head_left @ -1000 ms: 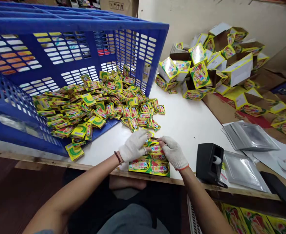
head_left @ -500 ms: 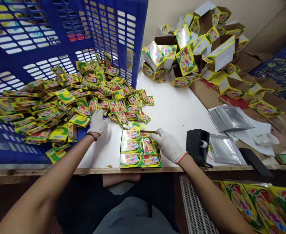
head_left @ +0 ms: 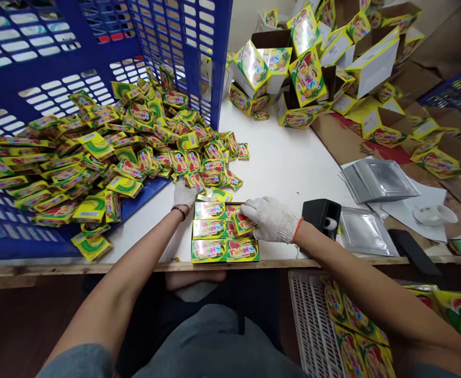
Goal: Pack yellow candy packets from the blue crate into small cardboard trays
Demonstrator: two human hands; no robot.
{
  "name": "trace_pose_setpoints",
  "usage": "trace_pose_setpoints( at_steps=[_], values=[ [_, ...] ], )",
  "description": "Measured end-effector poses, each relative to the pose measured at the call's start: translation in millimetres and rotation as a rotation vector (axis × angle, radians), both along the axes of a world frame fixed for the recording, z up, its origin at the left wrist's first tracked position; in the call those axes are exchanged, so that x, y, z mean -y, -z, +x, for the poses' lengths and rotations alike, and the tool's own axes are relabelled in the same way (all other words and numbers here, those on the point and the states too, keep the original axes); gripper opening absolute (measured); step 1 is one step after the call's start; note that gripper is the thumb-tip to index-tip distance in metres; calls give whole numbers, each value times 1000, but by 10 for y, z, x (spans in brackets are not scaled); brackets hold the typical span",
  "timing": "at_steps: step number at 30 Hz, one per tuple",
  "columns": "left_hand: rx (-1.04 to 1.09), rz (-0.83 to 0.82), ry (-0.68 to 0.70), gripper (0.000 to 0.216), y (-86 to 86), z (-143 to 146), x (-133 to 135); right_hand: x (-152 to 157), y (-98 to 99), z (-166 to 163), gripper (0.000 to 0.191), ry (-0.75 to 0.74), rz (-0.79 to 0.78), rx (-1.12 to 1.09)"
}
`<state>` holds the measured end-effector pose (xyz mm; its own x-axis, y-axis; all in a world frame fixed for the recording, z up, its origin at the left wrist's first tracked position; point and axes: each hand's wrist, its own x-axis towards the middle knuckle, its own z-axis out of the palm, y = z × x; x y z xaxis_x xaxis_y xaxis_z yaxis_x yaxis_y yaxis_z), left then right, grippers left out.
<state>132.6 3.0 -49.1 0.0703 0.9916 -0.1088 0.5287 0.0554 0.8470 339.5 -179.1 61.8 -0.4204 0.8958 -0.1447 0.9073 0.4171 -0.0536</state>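
At the near edge of the white table (head_left: 293, 163), the gloved right hand (head_left: 271, 219) pinches a sachet (head_left: 242, 223) tilted over the flat box (head_left: 235, 203); the left hand (head_left: 183, 195) curls on the loose pile (head_left: 136, 152) by the blue crate (head_left: 175, 31), its grip unclear. Such glossy flat packs look feather-light, crinkly, slippery under knit gloves; best nipped by an edge.

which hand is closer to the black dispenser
Right. The right hand lies just left of the black dispenser; the left hand is farther left, at the packet pile's edge.
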Motion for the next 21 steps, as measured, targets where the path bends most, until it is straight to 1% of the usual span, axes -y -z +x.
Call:
trace_pose_setpoints(
  at_steps=[2, 5, 8, 10, 12, 14, 16, 18, 20, 21],
  values=[
    [8, 22, -11, 26, -72, -83, 21, 24, 56, -13, 37, 71, -55, -19],
    [78, 92, -19, 30, -238, -258, 89, 58, 272, -51, 24, 67, -113, -131],
    [223, 135, 9, 39, -426, -371, 251, 115, 501, -69, 16, 66, -59, -268],
    [301, 123, 87, 47, -543, -373, 413, 160, 579, -54, 15, 82, -22, -366],
    [316, 118, 207, 48, -641, -319, 584, 187, 571, -24, 13, 107, -45, -498],
    [252, 153, 329, 42, -719, -225, 730, 173, 489, 0, 15, 207, -30, -689],
    [148, 232, 439, 33, -780, -111, 830, 109, 376, 5, 28, 355, 62, -907],
    [75, 307, 540, 27, -828, 14, 883, 6, 286, -5, 41, 437, 133, -1076],
    [78, 324, 573, 24, -862, 143, 905, -105, 250, -24, 41, 478, 107, -1207],
    [114, 303, 544, 23, -874, 206, 910, -152, 253, -38, 40, 520, 88, -1286]
  ],
)
